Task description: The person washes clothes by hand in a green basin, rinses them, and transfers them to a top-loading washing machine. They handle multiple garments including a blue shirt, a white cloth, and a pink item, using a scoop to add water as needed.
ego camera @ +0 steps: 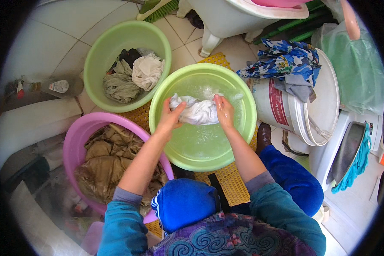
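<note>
A wet white cloth [198, 110] is stretched between my two hands over a light green plastic basin [203, 164] holding water. My left hand [171, 115] grips the cloth's left end, thumb on top. At the other end, my right hand [224, 110] holds the bunched fabric, its skin wet and shiny. Small bubbles float on the water around and below the cloth. How far the cloth dips into the water cannot be told.
Another green basin [94, 64] with wet clothes [123, 81] stands upper left. A pink tub [71, 140] holds a brown padded garment [105, 163]. To the right, a white bucket [265, 96] carries a blue camouflage garment [288, 64]. Yellow perforated mats [225, 182] lie beneath; a white washbasin pedestal [211, 38] stands above.
</note>
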Demonstrator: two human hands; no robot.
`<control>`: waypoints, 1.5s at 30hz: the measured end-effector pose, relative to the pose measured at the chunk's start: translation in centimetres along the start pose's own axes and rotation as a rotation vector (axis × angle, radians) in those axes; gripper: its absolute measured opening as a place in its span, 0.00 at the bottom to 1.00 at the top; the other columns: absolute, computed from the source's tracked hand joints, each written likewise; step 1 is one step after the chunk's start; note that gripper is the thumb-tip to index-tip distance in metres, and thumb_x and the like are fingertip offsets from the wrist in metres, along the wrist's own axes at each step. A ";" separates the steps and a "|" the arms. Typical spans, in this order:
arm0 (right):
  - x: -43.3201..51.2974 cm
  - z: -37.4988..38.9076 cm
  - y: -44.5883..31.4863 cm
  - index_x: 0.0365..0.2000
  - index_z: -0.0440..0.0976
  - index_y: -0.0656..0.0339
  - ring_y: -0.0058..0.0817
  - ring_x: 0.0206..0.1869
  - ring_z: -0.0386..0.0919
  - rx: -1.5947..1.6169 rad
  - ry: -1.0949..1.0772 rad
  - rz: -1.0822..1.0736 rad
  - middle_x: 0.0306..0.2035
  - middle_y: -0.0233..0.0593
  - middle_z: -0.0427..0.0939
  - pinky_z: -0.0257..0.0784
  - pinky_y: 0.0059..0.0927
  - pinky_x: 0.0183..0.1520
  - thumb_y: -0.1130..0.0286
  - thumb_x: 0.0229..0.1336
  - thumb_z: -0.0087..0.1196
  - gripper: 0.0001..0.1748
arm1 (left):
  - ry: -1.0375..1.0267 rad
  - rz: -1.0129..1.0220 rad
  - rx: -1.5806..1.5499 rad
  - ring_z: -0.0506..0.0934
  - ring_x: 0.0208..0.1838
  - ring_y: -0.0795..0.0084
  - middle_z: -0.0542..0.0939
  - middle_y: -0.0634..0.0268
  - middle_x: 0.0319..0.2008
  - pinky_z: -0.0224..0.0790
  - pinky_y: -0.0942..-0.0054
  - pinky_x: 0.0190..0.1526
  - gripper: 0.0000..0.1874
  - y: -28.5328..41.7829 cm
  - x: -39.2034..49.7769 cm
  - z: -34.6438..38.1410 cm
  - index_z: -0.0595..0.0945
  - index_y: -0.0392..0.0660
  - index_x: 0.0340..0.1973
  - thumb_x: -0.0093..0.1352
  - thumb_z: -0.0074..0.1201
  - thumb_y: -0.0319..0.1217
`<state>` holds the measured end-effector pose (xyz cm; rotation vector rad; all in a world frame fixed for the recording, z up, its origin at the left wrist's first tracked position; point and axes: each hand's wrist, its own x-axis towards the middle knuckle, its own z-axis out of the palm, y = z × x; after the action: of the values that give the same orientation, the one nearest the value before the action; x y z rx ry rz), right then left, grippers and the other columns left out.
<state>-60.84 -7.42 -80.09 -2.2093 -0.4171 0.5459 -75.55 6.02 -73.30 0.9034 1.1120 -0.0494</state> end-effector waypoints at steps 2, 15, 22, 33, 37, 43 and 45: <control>-0.8 0.0 1.1 0.40 0.71 0.56 0.44 0.37 0.73 -0.184 -0.034 -0.209 0.31 0.52 0.73 0.67 0.39 0.40 0.49 0.49 0.55 0.24 | -0.050 -0.101 0.060 0.64 0.56 0.57 0.56 0.53 0.61 0.58 0.46 0.51 0.46 0.1 -0.2 -1.0 0.42 0.55 0.65 0.60 0.54 0.48; -4.5 -1.6 -10.9 0.41 0.69 0.65 0.22 0.37 0.74 0.640 -0.675 -0.049 0.34 0.38 0.76 0.70 0.23 0.39 0.75 0.41 0.57 0.21 | -0.195 -0.285 -0.816 0.51 0.66 0.49 0.46 0.56 0.66 0.49 0.38 0.58 0.44 -1.3 -2.9 -0.9 0.45 0.50 0.65 0.62 0.49 0.53; -9.5 -5.4 -22.1 0.32 0.69 0.62 0.47 0.31 0.74 0.391 -0.977 -0.667 0.24 0.48 0.72 0.68 0.38 0.34 0.73 0.37 0.55 0.15 | -0.505 -0.086 -0.821 0.76 0.42 0.55 0.75 0.46 0.43 0.69 0.60 0.46 0.26 3.3 0.1 -4.5 0.70 0.35 0.49 0.66 0.39 0.45; 5.5 2.5 -27.9 0.49 0.67 0.60 0.31 0.46 0.73 0.350 -0.648 -0.438 0.44 0.43 0.75 0.67 0.31 0.49 0.44 0.40 0.62 0.39 | -0.486 0.787 -0.786 0.76 0.44 0.63 0.75 0.51 0.46 0.69 0.69 0.51 0.15 16.2 -3.5 -9.8 0.73 0.30 0.45 0.65 0.44 0.26; 5.7 5.6 -27.9 0.52 0.65 0.60 0.30 0.50 0.70 0.833 -0.951 -0.054 0.48 0.39 0.72 0.64 0.32 0.53 0.46 0.46 0.59 0.38 | -0.530 0.627 -0.784 0.77 0.42 0.63 0.76 0.54 0.41 0.72 0.66 0.47 0.13 17.3 -0.3 -10.5 0.74 0.36 0.42 0.68 0.40 0.31; 4.9 7.7 -27.0 0.46 0.68 0.64 0.26 0.44 0.73 0.909 -0.902 -0.108 0.43 0.38 0.75 0.68 0.29 0.48 0.67 0.48 0.59 0.24 | -0.166 0.283 -0.492 0.78 0.38 0.62 0.78 0.56 0.39 0.71 0.62 0.46 0.20 17.0 1.1 -12.6 0.76 0.38 0.40 0.66 0.44 0.43; 4.8 8.7 -27.2 0.44 0.69 0.66 0.26 0.41 0.75 0.918 -0.775 -0.071 0.40 0.39 0.76 0.69 0.28 0.46 0.70 0.47 0.59 0.22 | -0.245 0.220 -0.617 0.77 0.40 0.61 0.78 0.55 0.40 0.69 0.61 0.49 0.24 17.3 -0.3 -13.0 0.76 0.39 0.40 0.64 0.45 0.49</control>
<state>-64.34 17.20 -65.26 -1.0480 -0.4958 1.2569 -77.56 25.67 -64.47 0.4418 0.7260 0.3406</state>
